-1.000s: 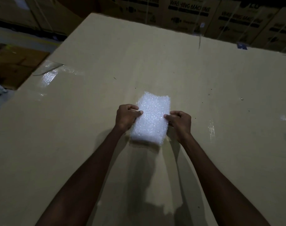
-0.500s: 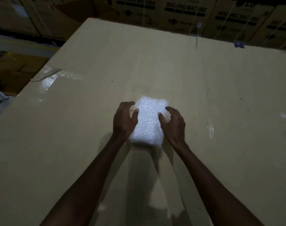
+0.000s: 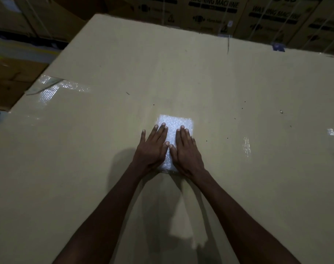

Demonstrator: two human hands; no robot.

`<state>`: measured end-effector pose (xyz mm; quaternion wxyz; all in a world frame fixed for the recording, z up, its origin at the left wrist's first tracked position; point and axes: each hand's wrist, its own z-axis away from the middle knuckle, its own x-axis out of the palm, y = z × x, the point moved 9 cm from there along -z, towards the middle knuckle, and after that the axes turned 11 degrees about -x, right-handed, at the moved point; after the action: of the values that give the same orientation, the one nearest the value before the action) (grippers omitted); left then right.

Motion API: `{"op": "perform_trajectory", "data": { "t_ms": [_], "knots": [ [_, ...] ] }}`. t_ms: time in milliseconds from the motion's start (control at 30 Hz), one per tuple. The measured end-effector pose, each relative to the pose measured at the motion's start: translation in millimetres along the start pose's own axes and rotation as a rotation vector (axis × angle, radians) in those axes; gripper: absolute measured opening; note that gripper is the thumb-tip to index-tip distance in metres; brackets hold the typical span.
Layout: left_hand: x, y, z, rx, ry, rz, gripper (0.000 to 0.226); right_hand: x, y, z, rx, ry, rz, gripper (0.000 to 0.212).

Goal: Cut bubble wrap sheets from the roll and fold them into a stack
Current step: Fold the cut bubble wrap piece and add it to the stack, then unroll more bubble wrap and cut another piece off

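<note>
A folded white bubble wrap sheet point(image 3: 174, 124) lies flat on a large cardboard surface point(image 3: 238, 92), near the middle of the view. My left hand point(image 3: 151, 149) rests palm down on its left half, fingers straight and spread. My right hand point(image 3: 187, 149) lies palm down on its right half, the two thumbs almost touching. Both hands cover most of the sheet; only its far end and a strip between the hands show. No roll and no cutting tool are in view.
Clear tape point(image 3: 53, 86) shines on the left edge of the cardboard. Stacked washing machine cartons point(image 3: 215, 14) stand behind the far edge. The surface drops off at the left to lower boxes point(image 3: 11, 77) and the floor.
My hands went from pinching the sheet's sides to lying flat on top of it. The sheet now looks flatter against the cardboard.
</note>
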<state>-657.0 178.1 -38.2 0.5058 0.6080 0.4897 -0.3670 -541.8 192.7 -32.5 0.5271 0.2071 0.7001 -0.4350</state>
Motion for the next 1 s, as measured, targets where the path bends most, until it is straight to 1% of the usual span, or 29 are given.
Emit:
{"op": "perform_trajectory", "data": {
  "t_ms": [67,200,267,300,367,400,467,533,567,667,767,867,933,1000],
  "knots": [
    [1,-1,1,-0.016,-0.006,0.011,0.054,4,2,-1,0.001,-0.012,0.005,0.082],
    [5,-4,3,-0.037,-0.022,0.012,0.056,10,6,-1,0.01,-0.026,-0.01,0.08],
    [6,-2,0,-0.038,-0.091,-0.024,0.058,9,6,-2,0.019,-0.048,-0.022,0.075],
    [7,-2,-2,-0.045,-0.152,-0.037,0.063,7,6,-3,0.023,-0.066,-0.036,0.07],
    [7,-2,-7,-0.073,-0.301,-0.056,0.078,-3,3,-3,0.008,-0.088,-0.108,0.065],
    [3,-1,-9,-0.068,-0.328,-0.076,0.084,-13,0,-2,-0.008,-0.076,-0.165,0.065],
    [-19,3,-14,-0.021,-0.282,-0.085,0.087,-42,-2,6,-0.021,0.025,-0.29,0.064],
    [-46,7,-17,-0.004,-0.164,-0.031,0.08,-74,0,24,-0.003,0.158,-0.38,0.062],
    [-56,11,-16,-0.008,-0.12,0.001,0.076,-87,1,36,-0.002,0.201,-0.386,0.061],
    [-78,40,0,0.008,-0.011,0.07,0.064,-108,14,82,0.002,0.229,-0.313,0.058],
    [-79,85,36,0.045,0.073,0.141,0.055,-112,38,134,0.017,0.22,-0.247,0.058],
    [-61,139,74,0.035,0.063,0.234,0.054,-117,72,192,0.042,0.21,-0.192,0.062],
    [-44,180,98,0.021,0.016,0.263,0.058,-126,97,233,0.052,0.225,-0.166,0.063],
    [-27,224,119,0.014,-0.046,0.284,0.061,-138,122,274,0.061,0.238,-0.142,0.059]
  ]
}}
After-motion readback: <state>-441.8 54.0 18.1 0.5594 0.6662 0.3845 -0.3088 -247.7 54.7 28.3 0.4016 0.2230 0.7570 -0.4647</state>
